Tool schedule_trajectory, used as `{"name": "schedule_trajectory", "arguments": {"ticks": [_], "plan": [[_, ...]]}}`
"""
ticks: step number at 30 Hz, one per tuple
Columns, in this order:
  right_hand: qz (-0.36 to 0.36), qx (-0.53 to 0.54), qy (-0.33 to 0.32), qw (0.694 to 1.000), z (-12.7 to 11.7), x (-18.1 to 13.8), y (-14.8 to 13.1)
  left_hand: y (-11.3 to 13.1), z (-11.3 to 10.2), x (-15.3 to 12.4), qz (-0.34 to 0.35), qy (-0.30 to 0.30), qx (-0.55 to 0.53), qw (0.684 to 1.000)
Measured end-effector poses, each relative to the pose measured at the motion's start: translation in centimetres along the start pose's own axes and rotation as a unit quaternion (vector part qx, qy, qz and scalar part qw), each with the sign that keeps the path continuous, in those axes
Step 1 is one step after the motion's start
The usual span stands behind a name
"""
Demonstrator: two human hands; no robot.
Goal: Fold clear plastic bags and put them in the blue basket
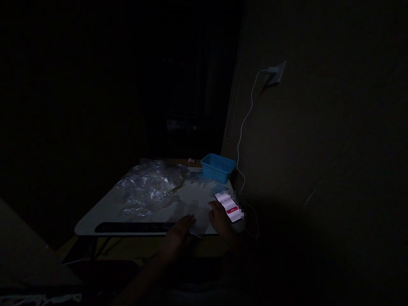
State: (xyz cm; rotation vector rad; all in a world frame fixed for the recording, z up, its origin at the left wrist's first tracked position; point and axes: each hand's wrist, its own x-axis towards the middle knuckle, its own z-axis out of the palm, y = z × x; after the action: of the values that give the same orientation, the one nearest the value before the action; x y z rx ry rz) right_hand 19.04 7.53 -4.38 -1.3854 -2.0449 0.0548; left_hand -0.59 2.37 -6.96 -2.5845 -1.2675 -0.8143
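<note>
A thin clear plastic bag lies flat at the front of the white folding table, between my two hands. My left hand rests at the bag's lower left with its fingers stretched out. At the bag's right edge is my right hand, its finger and thumb apart and pointing left; its other fingers are hard to see in the dark. Just right of that hand lies a phone with a lit screen and a red bar. A heap of crumpled clear plastic bags covers the table's left side.
A blue plastic basket stands at the table's back right corner, near a small red-and-white item. From a wall socket a white cable hangs down. The table's front edge has a dark slot beside it.
</note>
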Motion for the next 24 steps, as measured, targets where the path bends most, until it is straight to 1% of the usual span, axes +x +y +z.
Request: {"name": "schedule_trajectory", "arguments": {"ticks": [2,5,7,9,11,12,14,15,16,18,19,20,21,22,24], "plan": [[-0.002,-0.003,-0.002,1.000,0.0,0.0,0.0,0.0,-0.2,0.7,-0.020,-0.004,0.009,1.000],[0.000,-0.007,0.002,1.000,0.1,0.0,0.0,-0.1,-0.6,1.9,-0.033,-0.018,0.027,0.999],[0.007,-0.005,0.006,1.000,0.2,0.0,0.1,-0.3,-1.2,2.7,-0.041,-0.021,0.018,0.999],[0.012,0.010,0.011,1.000,0.4,-0.1,0.3,-0.6,-1.8,3.3,-0.062,-0.017,-0.018,0.998],[0.016,0.053,0.026,0.998,0.9,-0.2,0.7,-1.0,-2.7,3.8,-0.108,-0.009,-0.088,0.990],[0.021,0.088,0.038,0.995,1.1,-0.1,1.0,-1.3,-3.3,4.1,-0.139,-0.004,-0.135,0.981],[0.051,0.179,0.052,0.981,1.4,0.3,1.6,-1.8,-4.6,4.9,-0.201,0.000,-0.254,0.946],[0.074,0.233,0.048,0.969,1.3,0.6,1.9,-2.0,-5.3,5.3,-0.233,0.012,-0.317,0.919],[0.099,0.287,0.036,0.952,1.0,1.1,2.0,-2.2,-6.0,5.8,-0.259,0.014,-0.377,0.889],[0.137,0.393,-0.008,0.909,0.1,2.2,2.1,-2.5,-7.1,6.7,-0.311,0.018,-0.491,0.813],[0.143,0.439,-0.026,0.887,-0.5,2.6,2.0,-2.6,-7.5,7.1,-0.333,0.014,-0.535,0.776],[0.150,0.477,-0.046,0.865,-1.0,3.0,1.8,-2.7,-7.6,7.5,-0.350,0.007,-0.564,0.747],[0.156,0.510,-0.081,0.842,-1.5,3.2,1.7,-2.7,-7.5,7.8,-0.363,0.001,-0.585,0.726],[0.164,0.531,-0.105,0.825,-1.9,3.3,1.5,-2.8,-7.2,8.0,-0.371,-0.002,-0.596,0.712],[0.182,0.557,-0.165,0.793,-2.0,3.2,1.2,-2.9,-6.1,8.1,-0.377,-0.003,-0.605,0.701]]}}
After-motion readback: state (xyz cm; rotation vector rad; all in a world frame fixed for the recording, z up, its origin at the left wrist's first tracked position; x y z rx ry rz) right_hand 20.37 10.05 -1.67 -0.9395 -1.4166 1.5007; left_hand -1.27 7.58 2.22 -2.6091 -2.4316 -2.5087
